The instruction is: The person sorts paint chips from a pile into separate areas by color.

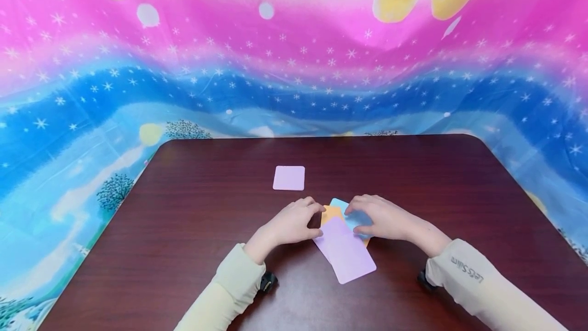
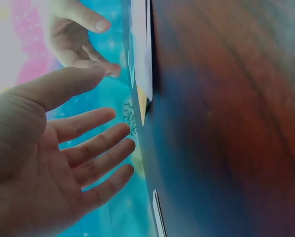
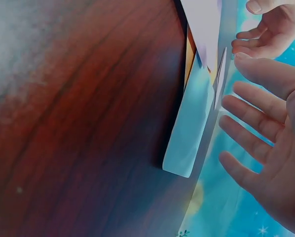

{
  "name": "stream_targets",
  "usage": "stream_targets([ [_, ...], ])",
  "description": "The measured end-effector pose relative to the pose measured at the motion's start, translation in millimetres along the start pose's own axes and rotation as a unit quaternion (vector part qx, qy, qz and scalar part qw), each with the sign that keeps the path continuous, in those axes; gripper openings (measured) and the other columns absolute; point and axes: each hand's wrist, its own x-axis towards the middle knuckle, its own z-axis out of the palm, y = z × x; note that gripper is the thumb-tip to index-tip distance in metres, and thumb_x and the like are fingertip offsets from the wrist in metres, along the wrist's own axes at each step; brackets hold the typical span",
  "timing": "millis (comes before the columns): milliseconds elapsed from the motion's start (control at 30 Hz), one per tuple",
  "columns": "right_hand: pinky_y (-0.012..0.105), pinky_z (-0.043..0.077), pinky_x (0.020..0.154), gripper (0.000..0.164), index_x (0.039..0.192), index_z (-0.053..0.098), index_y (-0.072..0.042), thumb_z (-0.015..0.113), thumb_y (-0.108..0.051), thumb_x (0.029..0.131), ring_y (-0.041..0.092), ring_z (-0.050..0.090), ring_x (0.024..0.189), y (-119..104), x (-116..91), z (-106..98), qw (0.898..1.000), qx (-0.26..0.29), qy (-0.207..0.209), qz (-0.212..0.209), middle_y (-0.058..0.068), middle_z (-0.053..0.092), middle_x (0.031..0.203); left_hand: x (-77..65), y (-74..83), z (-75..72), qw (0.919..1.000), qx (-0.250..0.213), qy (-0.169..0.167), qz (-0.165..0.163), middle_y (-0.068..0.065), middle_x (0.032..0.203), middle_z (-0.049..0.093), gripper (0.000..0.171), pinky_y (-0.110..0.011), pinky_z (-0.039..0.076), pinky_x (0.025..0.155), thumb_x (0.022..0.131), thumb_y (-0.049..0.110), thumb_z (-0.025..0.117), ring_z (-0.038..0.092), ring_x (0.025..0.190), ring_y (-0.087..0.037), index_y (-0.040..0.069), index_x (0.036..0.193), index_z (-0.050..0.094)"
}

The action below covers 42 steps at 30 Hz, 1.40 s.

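A loose, overlapping pile of cards lies on the table: a lilac card (image 1: 351, 257) on top, with an orange card (image 1: 332, 212) and a light blue card (image 1: 339, 204) showing under it. On the pile's left side is my left hand (image 1: 296, 222), its fingers loosely spread. From the right, my right hand (image 1: 386, 218) hovers over the blue card's side, fingers apart. Both wrist views show the palms facing inward with nothing held. The blue card (image 3: 189, 128) looks slightly bent in the right wrist view. Lower cards are partly hidden.
Beyond the pile, a single lilac card (image 1: 289, 178) lies on the dark wooden table (image 1: 206, 183). A colourful cloth (image 1: 294, 55) with snowflakes hangs behind the table and around its sides. Dark devices sit at both wrists, below light sleeves.
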Motion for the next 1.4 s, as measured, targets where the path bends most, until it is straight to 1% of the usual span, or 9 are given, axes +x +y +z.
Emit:
stream_targets([
  [100,0.040,0.043,0.084,0.031,0.104,0.063,-0.015,0.071,-0.025,0.076,0.015,0.054,0.096,-1.4,-3.1,0.3,1.000,-0.006,0.001,-0.008,-0.006,0.058,0.103,-1.1,4.1,1.8,0.9999,0.013,-0.002,0.011,-0.002,0.109,0.056,0.044,-0.029,0.042,0.086,0.079,0.032,0.065,0.053,0.096,-0.016,0.011,0.117,0.059],
  [267,0.040,0.042,0.087,0.034,0.105,0.064,-0.017,0.072,-0.028,0.074,0.016,0.053,0.101,-3.7,-8.9,0.0,1.000,-0.006,-0.008,0.002,-0.007,0.058,0.107,-3.1,11.8,3.2,0.9994,0.024,-0.006,0.026,0.001,0.102,0.056,0.042,-0.027,0.041,0.081,0.079,0.032,0.066,0.051,0.089,-0.012,0.012,0.115,0.060],
  [467,0.042,0.039,0.092,0.038,0.107,0.063,-0.017,0.073,-0.031,0.073,0.017,0.052,0.106,-5.0,-15.4,3.6,1.000,-0.015,-0.017,-0.007,-0.007,0.058,0.109,-6.9,20.5,7.7,0.9988,0.031,-0.019,0.032,0.001,0.108,0.056,0.044,-0.026,0.041,0.083,0.078,0.035,0.067,0.050,0.095,-0.012,0.013,0.116,0.060],
  [733,0.042,0.038,0.092,0.042,0.109,0.062,-0.017,0.074,-0.031,0.071,0.017,0.051,0.106,-7.1,-23.5,7.1,0.999,-0.022,-0.017,-0.022,-0.009,0.057,0.111,-11.1,28.5,11.5,0.9959,0.064,-0.037,0.053,0.001,0.109,0.056,0.040,-0.025,0.041,0.085,0.082,0.031,0.065,0.050,0.098,-0.013,0.012,0.117,0.059],
  [900,0.042,0.038,0.092,0.050,0.111,0.061,-0.015,0.077,-0.031,0.067,0.017,0.051,0.106,-9.9,-27.4,9.1,0.999,-0.031,-0.017,-0.032,-0.009,0.056,0.111,-13.4,32.0,14.3,0.9944,0.078,-0.036,0.062,0.001,0.109,0.055,0.047,-0.025,0.041,0.083,0.079,0.036,0.066,0.049,0.097,-0.012,0.011,0.119,0.058],
  [1000,0.043,0.037,0.092,0.056,0.114,0.060,-0.013,0.078,-0.032,0.064,0.017,0.051,0.107,-11.6,-29.2,10.7,0.998,-0.039,-0.019,-0.041,-0.007,0.055,0.114,-14.7,34.2,16.0,0.9933,0.090,-0.033,0.064,0.000,0.108,0.054,0.047,-0.025,0.041,0.081,0.079,0.037,0.066,0.049,0.095,-0.012,0.011,0.118,0.058],
  [1133,0.043,0.035,0.095,0.069,0.119,0.057,-0.013,0.080,-0.038,0.060,0.017,0.047,0.113,-13.7,-32.0,11.9,0.998,-0.043,-0.037,-0.038,-0.005,0.051,0.122,-16.9,38.1,17.8,0.9928,0.099,-0.032,0.059,0.001,0.105,0.053,0.049,-0.024,0.040,0.077,0.078,0.038,0.068,0.048,0.092,-0.012,0.010,0.116,0.058],
  [1233,0.045,0.033,0.097,0.078,0.123,0.054,-0.013,0.082,-0.042,0.057,0.020,0.043,0.120,-15.3,-33.7,11.9,0.997,-0.040,-0.057,-0.029,-0.002,0.046,0.129,-18.3,40.7,19.6,0.9926,0.103,-0.027,0.059,0.001,0.105,0.052,0.055,-0.023,0.039,0.074,0.074,0.043,0.070,0.048,0.091,-0.012,0.009,0.116,0.058],
  [1400,0.046,0.032,0.098,0.084,0.127,0.051,-0.013,0.082,-0.043,0.055,0.025,0.038,0.124,-17.0,-34.9,12.6,0.996,-0.039,-0.074,-0.026,0.001,0.041,0.134,-19.4,42.7,23.2,0.9903,0.121,-0.018,0.065,0.001,0.108,0.050,0.063,-0.021,0.037,0.070,0.069,0.051,0.071,0.047,0.093,-0.011,0.008,0.114,0.057],
])
